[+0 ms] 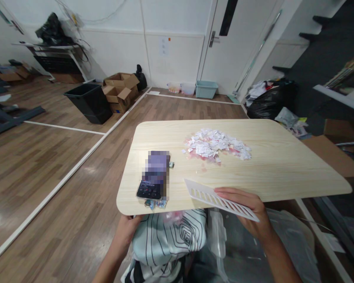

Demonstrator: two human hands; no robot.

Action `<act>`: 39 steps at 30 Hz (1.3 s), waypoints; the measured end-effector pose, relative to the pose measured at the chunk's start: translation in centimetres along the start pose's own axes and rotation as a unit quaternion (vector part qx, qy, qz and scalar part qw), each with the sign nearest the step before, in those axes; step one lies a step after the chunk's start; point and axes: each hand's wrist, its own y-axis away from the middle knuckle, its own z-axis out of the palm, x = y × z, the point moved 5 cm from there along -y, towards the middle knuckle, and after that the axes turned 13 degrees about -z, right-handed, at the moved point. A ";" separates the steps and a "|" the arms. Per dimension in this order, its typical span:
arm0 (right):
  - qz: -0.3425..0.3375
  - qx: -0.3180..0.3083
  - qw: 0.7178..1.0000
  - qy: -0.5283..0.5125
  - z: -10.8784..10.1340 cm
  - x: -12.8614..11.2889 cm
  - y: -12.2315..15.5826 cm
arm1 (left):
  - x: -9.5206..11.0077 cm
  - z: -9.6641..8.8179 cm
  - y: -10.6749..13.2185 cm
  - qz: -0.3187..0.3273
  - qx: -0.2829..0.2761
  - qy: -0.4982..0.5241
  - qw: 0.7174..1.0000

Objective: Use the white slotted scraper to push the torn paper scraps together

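Observation:
My right hand (252, 208) is closed on a thin white slotted sheet (216, 198), tilted over the table's near edge. My left hand (129, 228) is at the near left corner of the pale wooden table (283, 157); its fingers are mostly hidden by the edge, so its grip does not show. Toward the back of the tabletop lies a pile of small white pieces (212, 143), with pinkish translucent bits among them. A phone (153, 177), partly blurred out, rests on the left side. Small colourful wrapped items (156, 203) lie just below it.
Below the table edge are a patterned cloth (171, 236) on my lap, with something pinkish on it, and a clear plastic box (238, 239). A black bin (90, 104), cardboard boxes (120, 88), a blue-green tub (206, 89) and a black bag (271, 100) stand on the floor beyond.

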 end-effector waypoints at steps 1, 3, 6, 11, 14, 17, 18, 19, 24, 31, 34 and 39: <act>-0.006 0.002 1.000 0.002 0.0 0.0 0.0 | -0.2 0.1 0.0 -0.017 -0.007 0.002 1.000; -0.017 0.004 1.000 0.006 -0.1 -0.1 0.0 | -0.6 0.2 0.1 -0.040 -0.007 0.014 0.999; -0.016 0.007 1.000 0.011 0.0 -0.1 -0.1 | -0.9 0.0 0.4 -0.041 -0.018 0.026 0.999; -0.010 0.009 1.000 0.014 0.0 -0.3 -0.2 | -1.7 -0.4 0.7 -0.049 -0.075 0.028 0.996; 0.001 0.007 1.000 0.013 0.0 -0.3 -0.3 | -2.1 -0.6 1.2 -0.055 -0.072 0.033 0.995; 0.015 0.005 1.000 0.010 0.0 -0.3 -0.4 | -2.2 -0.8 1.9 -0.053 -0.040 0.053 0.996; 0.017 0.007 1.000 0.009 0.0 -0.3 -0.4 | -2.2 -0.8 2.1 -0.055 -0.033 0.058 0.996; 0.019 0.009 1.000 0.008 0.0 -0.3 -0.4 | -2.3 -0.8 2.2 -0.060 -0.031 0.061 0.996; 0.029 0.020 0.999 0.018 0.1 -0.2 -0.3 | -2.2 -1.1 2.4 -0.070 -0.090 0.054 0.992; 0.037 0.016 0.999 0.000 0.0 0.1 0.1 | -2.1 -1.6 3.4 -0.079 -0.142 0.013 0.987; 0.046 -0.003 0.999 -0.012 0.1 0.4 0.0 | -1.7 -1.2 3.9 -0.060 -0.125 -0.004 0.990; 0.063 0.000 0.998 -0.032 0.2 0.3 -0.1 | -2.2 -3.1 3.8 -0.054 -0.099 -0.050 0.992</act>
